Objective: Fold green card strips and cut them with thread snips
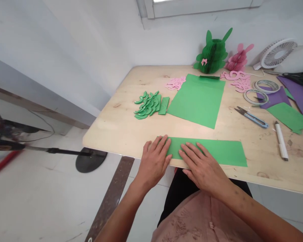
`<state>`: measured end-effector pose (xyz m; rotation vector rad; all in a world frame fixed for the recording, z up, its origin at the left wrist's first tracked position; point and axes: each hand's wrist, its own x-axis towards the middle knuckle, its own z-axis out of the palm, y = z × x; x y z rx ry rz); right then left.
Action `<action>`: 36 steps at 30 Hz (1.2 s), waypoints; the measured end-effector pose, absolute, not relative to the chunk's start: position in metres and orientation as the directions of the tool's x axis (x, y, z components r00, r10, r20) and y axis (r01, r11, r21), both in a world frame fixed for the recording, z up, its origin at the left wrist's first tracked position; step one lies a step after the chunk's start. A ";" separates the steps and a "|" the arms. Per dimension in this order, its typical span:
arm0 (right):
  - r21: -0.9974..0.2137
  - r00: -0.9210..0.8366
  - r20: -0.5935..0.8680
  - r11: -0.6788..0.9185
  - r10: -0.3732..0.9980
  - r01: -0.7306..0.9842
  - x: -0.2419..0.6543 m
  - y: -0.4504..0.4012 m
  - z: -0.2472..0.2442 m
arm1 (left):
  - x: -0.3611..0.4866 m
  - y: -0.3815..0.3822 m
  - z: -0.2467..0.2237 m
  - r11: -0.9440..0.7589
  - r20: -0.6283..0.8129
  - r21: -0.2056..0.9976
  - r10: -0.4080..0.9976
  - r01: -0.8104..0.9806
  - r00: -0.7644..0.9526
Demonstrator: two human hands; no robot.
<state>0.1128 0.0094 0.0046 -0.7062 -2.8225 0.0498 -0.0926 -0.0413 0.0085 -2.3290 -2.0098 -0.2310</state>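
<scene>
We find both hands laid flat, grasping nothing that we can see. The left hand [155, 156] covers the left end of a green paper strip [223, 153], fingers extended and close together; the right hand [202, 164] rests around its middle, fingers slightly spread. The strip lies at the near edge of the wooden table [111, 124]. Beyond it we note a larger green sheet [198, 101], with green cut-outs [146, 107] to its left and pink cut-outs [242, 84] to its far right. Farther back stand a green paper figure [212, 55] with ears and a smaller pink one [238, 62]. To the right lie blue-handled snips [255, 119], two tape rolls [277, 86] and a white marker [281, 143]; any lettering on the rolls or marker is too small for us to read.
</scene>
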 end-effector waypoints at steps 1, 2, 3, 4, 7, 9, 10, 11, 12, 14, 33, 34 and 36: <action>-0.078 -0.860 0.211 0.885 0.464 0.459 0.113 0.009 0.005 | -0.096 -0.041 0.008 -0.164 0.156 0.057 0.976 0.985 0.154; -0.069 -0.862 0.208 0.886 0.462 0.459 0.114 0.009 0.005 | -0.100 -0.040 0.007 -0.171 0.162 0.058 0.974 0.984 0.160; -0.061 -0.863 0.204 0.886 0.463 0.460 0.113 0.009 0.006 | -0.103 -0.040 0.005 -0.170 0.169 0.058 0.973 0.984 0.158; -0.057 -0.863 0.200 0.885 0.464 0.462 0.113 0.009 0.007 | -0.105 -0.040 0.003 -0.162 0.180 0.058 0.972 0.985 0.150; -0.053 -0.862 0.195 0.883 0.468 0.467 0.113 0.009 0.008 | -0.110 -0.042 -0.003 -0.110 0.220 0.053 0.971 0.993 0.095; -0.058 -0.861 0.201 0.884 0.466 0.465 0.113 0.009 0.008 | -0.110 -0.043 -0.005 -0.081 0.246 0.050 0.967 0.995 0.067; -0.063 -0.860 0.204 0.883 0.467 0.465 0.113 0.009 0.008 | -0.110 -0.043 -0.006 -0.075 0.252 0.047 0.966 0.996 0.061; -0.072 -0.857 0.208 0.881 0.472 0.468 0.113 0.009 0.008 | -0.110 -0.043 -0.006 -0.072 0.255 0.043 0.965 0.996 0.059; -0.083 -0.852 0.211 0.877 0.479 0.473 0.112 0.009 0.009 | -0.109 -0.043 -0.006 -0.072 0.255 0.040 0.965 0.997 0.059; -0.108 -0.844 0.216 0.871 0.491 0.479 0.108 0.009 0.011 | -0.109 -0.043 -0.005 -0.073 0.250 0.037 0.966 0.997 0.062; -0.185 -0.865 0.190 0.882 0.465 0.434 0.035 0.028 0.013 | -0.118 -0.046 -0.015 -0.125 0.304 0.100 0.949 0.987 0.089; -0.185 -0.864 0.191 0.881 0.466 0.435 0.036 0.029 0.012 | -0.118 -0.045 -0.015 -0.127 0.303 0.099 0.948 0.987 0.092; -0.179 -0.861 0.196 0.880 0.470 0.440 0.038 0.029 0.010 | -0.119 -0.045 -0.015 -0.133 0.298 0.097 0.950 0.986 0.099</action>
